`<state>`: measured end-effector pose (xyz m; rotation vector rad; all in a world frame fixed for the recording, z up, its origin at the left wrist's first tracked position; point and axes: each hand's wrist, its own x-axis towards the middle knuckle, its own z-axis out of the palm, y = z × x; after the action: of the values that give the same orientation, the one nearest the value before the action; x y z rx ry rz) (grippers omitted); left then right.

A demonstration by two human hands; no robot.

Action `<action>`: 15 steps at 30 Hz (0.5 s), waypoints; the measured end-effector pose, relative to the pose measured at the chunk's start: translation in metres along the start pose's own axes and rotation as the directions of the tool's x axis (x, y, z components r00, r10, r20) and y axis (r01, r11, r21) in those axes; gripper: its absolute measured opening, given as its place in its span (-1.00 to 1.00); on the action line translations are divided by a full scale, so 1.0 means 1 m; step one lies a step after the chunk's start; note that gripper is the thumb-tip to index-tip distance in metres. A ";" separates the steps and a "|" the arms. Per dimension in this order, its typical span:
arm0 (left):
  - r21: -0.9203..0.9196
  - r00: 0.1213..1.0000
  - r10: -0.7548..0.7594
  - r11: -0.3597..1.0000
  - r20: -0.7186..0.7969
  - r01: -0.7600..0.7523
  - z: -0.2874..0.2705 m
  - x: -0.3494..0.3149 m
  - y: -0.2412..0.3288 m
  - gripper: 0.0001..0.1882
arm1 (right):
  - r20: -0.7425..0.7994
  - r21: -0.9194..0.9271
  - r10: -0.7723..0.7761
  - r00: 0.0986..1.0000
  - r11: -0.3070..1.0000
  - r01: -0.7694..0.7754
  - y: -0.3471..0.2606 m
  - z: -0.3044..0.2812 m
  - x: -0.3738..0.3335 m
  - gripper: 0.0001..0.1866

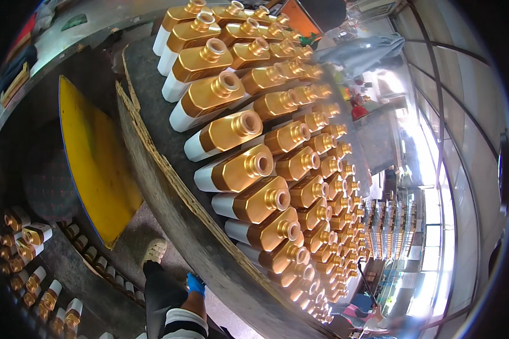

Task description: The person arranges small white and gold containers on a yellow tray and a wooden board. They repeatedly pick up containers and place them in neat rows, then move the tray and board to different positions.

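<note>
My right hand (195, 284), in a blue glove, hangs low beside my dark trouser leg (156, 296), left of a worn wooden table edge. Its fingers are small and foreshortened, so I cannot tell whether they are curled; nothing shows in them. Above and to the right, the dark tabletop carries close rows of gold bottles (242, 169) with white lower parts and open round necks. The hand is apart from these bottles. My left hand is out of the picture.
A yellow panel (99, 169) with a blue rim stands left of the table. More gold-and-white bottles (51, 294) are at lower left. My shoe (154, 250) is on the floor beside the table edge (186, 198). Stacked rows of bottles (390, 229) stand farther right.
</note>
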<state>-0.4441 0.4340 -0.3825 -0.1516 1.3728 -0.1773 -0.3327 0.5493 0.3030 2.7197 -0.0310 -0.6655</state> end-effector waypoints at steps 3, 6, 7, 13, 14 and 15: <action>-0.081 0.984 0.046 0.996 0.173 -0.032 -0.010 0.042 -0.003 -0.39 | -0.032 0.064 -0.031 0.999 0.997 0.033 0.015 0.016 -0.008 -0.78; -0.207 0.951 0.115 0.977 0.286 -0.056 0.002 0.047 -0.002 -0.39 | -0.107 0.054 -0.161 0.981 0.984 0.167 0.014 0.013 -0.019 -0.79; -0.172 0.940 0.127 0.982 0.316 -0.075 0.002 0.041 -0.002 -0.39 | -0.117 0.054 -0.190 0.975 0.979 0.197 0.012 0.007 -0.022 -0.80; -0.121 0.898 0.045 0.993 0.438 0.009 -0.007 -0.017 -0.015 -0.34 | -0.048 0.033 -0.115 0.992 0.993 0.117 0.042 -0.033 -0.050 -0.81; -0.150 0.864 0.087 0.989 0.496 -0.014 0.005 -0.021 -0.014 -0.34 | -0.088 0.017 -0.158 0.983 0.987 0.160 0.051 -0.039 -0.063 -0.81; -0.121 0.839 0.089 0.992 0.536 -0.028 0.009 -0.033 -0.016 -0.34 | -0.102 0.031 -0.149 0.984 0.988 0.153 0.063 -0.043 -0.071 -0.81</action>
<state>-0.4424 0.4257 -0.3460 -0.2313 0.8156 -0.0020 -0.3730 0.5104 0.3910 2.8096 0.1908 -0.5752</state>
